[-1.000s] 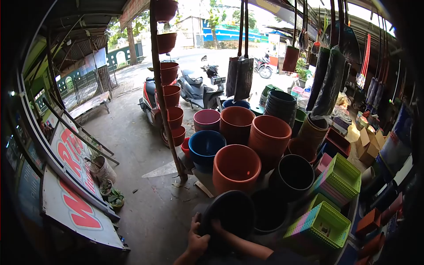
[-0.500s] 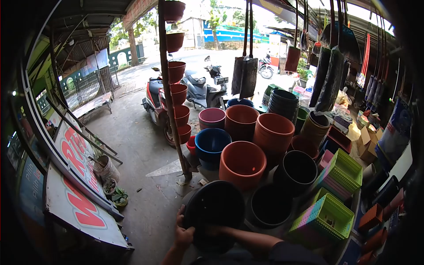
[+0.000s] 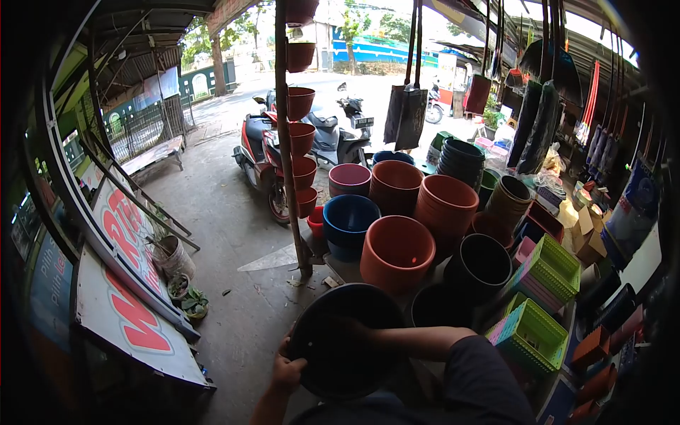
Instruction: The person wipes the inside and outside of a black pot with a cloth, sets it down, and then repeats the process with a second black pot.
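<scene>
My left hand (image 3: 287, 365) grips the left side of a large black pot (image 3: 312, 382), thumb over the rim and fingers around the outside. The pot is tilted so that its wide mouth faces me. My right forearm (image 3: 425, 341) reaches in from the right, and my right hand (image 3: 358, 336) is inside the pot, against its dark interior. Its fingers are lost in shadow, so I cannot make out whether they hold anything. Just beyond stand an orange pot (image 3: 398, 278) and another black pot (image 3: 432, 312), partly hidden behind my arm.
Stacks of orange pots (image 3: 446, 212), a blue pot (image 3: 347, 244) and green plastic baskets (image 3: 535, 336) stand ahead and right. A post (image 3: 292, 177) carries hanging pots. White sign boards (image 3: 134, 326) lean at left. Motorbikes (image 3: 258, 156) are parked beyond.
My right arm has swung farther up and across, with the hand now higher inside the pot. My left hand keeps its hold on the rim. The camera view has shifted slightly.
</scene>
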A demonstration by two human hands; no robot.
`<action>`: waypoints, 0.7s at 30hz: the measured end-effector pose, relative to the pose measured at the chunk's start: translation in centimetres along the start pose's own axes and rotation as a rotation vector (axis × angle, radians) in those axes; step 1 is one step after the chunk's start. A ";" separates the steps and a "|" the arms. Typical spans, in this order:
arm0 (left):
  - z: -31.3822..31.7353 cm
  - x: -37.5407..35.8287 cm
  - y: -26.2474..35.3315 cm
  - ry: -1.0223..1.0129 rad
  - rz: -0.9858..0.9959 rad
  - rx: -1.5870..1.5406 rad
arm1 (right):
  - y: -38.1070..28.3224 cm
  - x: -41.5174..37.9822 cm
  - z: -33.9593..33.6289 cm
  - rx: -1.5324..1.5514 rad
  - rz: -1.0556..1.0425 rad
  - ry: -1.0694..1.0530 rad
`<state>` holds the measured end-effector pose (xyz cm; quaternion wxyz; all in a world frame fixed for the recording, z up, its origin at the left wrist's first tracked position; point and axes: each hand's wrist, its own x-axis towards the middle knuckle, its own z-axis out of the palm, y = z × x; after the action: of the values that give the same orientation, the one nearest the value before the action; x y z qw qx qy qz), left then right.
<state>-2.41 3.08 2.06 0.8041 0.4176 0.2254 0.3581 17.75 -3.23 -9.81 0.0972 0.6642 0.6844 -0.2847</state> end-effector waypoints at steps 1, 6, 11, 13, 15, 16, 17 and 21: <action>-0.7 0.1 0.3 -0.014 0.005 0.002 | 0.0 0.1 -0.2 -0.011 0.016 0.007; -2.6 -0.4 2.4 0.005 0.157 0.130 | -0.6 0.8 -0.7 -0.049 0.089 0.038; -2.4 -0.5 2.5 -0.019 0.223 0.195 | -6.7 -1.5 -4.0 0.037 0.020 0.019; -2.9 -0.9 1.2 -0.027 0.173 0.212 | -8.5 1.4 1.0 0.497 -0.191 0.354; -2.9 -1.4 -0.3 -0.047 0.186 0.251 | -9.8 2.6 0.8 0.766 -0.331 0.472; -2.8 -1.6 -0.8 -0.068 0.200 0.290 | -10.3 3.0 0.6 1.033 -0.473 0.588; -2.7 -1.8 -1.2 -0.072 0.176 0.218 | -10.1 3.6 0.0 1.038 -0.471 0.591; -1.5 -1.9 -0.3 -0.074 0.169 0.198 | -9.4 2.3 -8.2 2.113 0.331 0.816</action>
<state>-4.53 2.26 1.07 0.7336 0.5254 0.1939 0.3849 10.52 3.44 -1.81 -0.7026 0.5389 -0.0125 -0.4645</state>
